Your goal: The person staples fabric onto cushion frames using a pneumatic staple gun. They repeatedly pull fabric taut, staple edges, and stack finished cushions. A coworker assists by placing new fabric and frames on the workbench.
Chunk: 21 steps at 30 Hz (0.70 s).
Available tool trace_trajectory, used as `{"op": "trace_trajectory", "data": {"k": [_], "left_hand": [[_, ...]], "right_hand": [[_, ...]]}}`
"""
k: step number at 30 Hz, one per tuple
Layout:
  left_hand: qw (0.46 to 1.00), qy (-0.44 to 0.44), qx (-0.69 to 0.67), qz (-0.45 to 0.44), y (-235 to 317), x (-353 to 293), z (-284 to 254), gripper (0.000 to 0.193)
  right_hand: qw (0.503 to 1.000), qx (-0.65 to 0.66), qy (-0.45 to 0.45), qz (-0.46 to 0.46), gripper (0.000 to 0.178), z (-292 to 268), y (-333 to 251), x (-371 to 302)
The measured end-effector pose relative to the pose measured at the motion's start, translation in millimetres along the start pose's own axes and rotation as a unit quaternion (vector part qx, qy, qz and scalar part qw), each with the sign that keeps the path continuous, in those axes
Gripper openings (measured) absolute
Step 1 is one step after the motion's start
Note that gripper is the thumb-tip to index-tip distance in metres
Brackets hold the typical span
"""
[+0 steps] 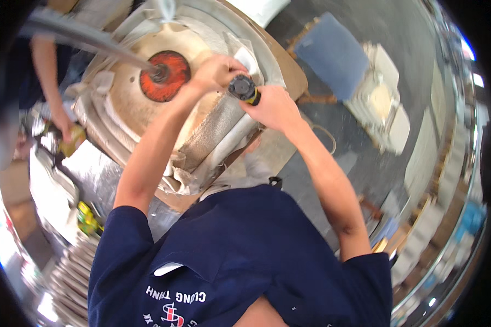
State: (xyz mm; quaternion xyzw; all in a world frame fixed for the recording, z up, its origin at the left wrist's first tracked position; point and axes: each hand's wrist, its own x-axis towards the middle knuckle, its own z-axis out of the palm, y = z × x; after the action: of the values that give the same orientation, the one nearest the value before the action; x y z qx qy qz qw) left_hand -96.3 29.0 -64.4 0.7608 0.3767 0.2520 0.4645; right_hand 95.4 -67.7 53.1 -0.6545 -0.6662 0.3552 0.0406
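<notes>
In front of me lies a round, padded seat-like piece with light beige fabric (213, 128) gathered around its edge. A red-orange disc (172, 68) on a metal rod (101, 43) presses on its middle. My left hand (218, 72) reaches over the far right side, its fingers curled on the fabric's edge. My right hand (275, 107) is wrapped round a hand tool (244, 89) with a black round end and a yellow band. The tool's working end is hidden, and its exact kind does not show. It sits right beside my left fingers, at the fabric's rim.
At left, another person's hand (64, 126) holds a yellow-green tool (72, 143). A similar yellow-green tool (87, 218) lies nearer, beside a shiny metal surface (95, 169). To the right stand a blue-grey padded panel (333, 54) and stacked cream pieces (379, 101). Grey stacked pieces (71, 278) are at lower left.
</notes>
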Motion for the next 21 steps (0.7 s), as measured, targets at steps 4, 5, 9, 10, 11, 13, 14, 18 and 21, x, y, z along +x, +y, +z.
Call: {"op": "trace_trajectory", "data": {"k": [4,5,9,10,11,13,14,18,21], "left_hand": [[0.96,0.142,0.242,-0.006,28,-107,30,0.05],[0.946,0.157,0.278,-0.052,40,-136,41,0.058],[0.891,0.196,0.377,-0.161,58,-186,72,0.086],[0.89,0.19,0.381,-0.166,58,-191,73,0.088],[0.889,0.181,0.386,-0.169,56,-195,72,0.091],[0.889,0.171,0.395,-0.16,55,-196,68,0.091],[0.889,0.176,0.392,-0.159,55,-197,69,0.091],[0.892,0.193,0.379,-0.15,52,-191,74,0.089],[0.895,0.207,0.367,-0.143,51,-184,76,0.09]], "right_hand": [[0.996,-0.019,0.063,-0.068,0.035,2,38,-16],[0.998,0.031,0.031,-0.049,0.035,3,54,-20],[0.98,0.183,-0.074,0.022,0.035,3,66,-33],[0.972,0.213,-0.09,0.035,0.035,4,60,-36],[0.972,0.213,-0.095,0.035,0.035,8,62,-37],[0.972,0.213,-0.091,0.037,0.035,11,63,-33],[0.971,0.216,-0.091,0.049,0.036,12,63,-35],[0.975,0.191,-0.073,0.085,0.037,17,52,-37],[0.985,0.138,-0.032,0.099,0.04,19,30,-21]]}}
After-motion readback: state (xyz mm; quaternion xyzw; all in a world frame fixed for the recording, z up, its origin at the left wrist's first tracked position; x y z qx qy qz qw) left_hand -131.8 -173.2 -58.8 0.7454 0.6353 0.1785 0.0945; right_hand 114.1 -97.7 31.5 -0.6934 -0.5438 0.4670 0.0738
